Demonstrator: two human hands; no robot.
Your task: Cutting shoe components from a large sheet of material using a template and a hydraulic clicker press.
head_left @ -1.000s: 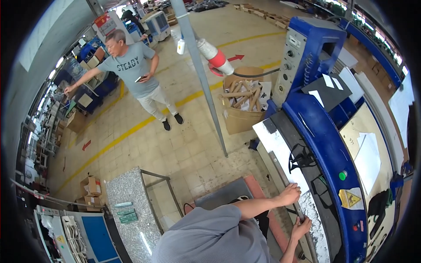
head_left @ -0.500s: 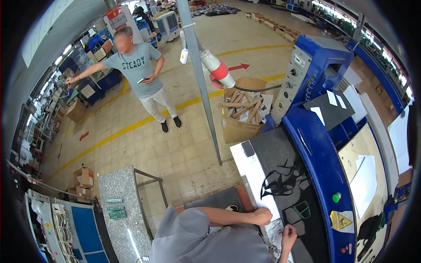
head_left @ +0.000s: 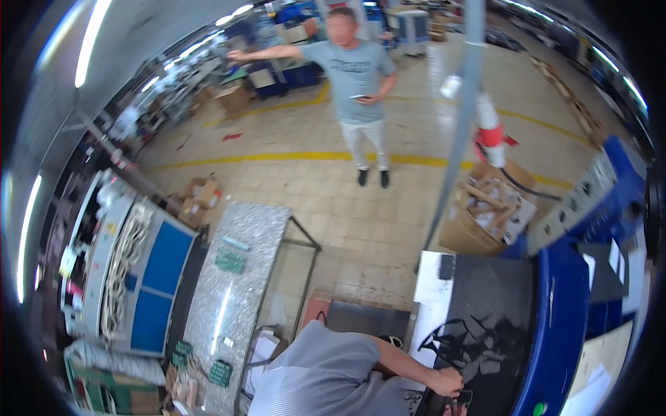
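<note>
My left hand (head_left: 446, 382), arm stretched to the right, is over the near part of the black work surface (head_left: 494, 284). Its fingers are curled in, and whatever they may hold is hidden. Just below it a small dark piece with a green edge (head_left: 466, 398) shows; I cannot tell whether a hand touches it. My right hand (head_left: 454, 411) is mostly cut off by the lower edge, beside that piece, its fingers barely visible. Thin black straps (head_left: 447, 338) lie beyond my left hand, with loose dark flat pieces (head_left: 488, 358) to their right.
A blue machine (head_left: 560, 312) borders the work surface on the right. To the left stands a speckled table (head_left: 243, 277) with stacks of green pieces (head_left: 229, 261). Beyond are a grey post (head_left: 463, 125), a carton of cardboard tubes (head_left: 479, 232) and a person (head_left: 361, 76) with one arm out.
The view has swung left, so the scene sits further right and is blurred. My hands are closer together, near the green-edged piece. The person still stretches out an arm.
</note>
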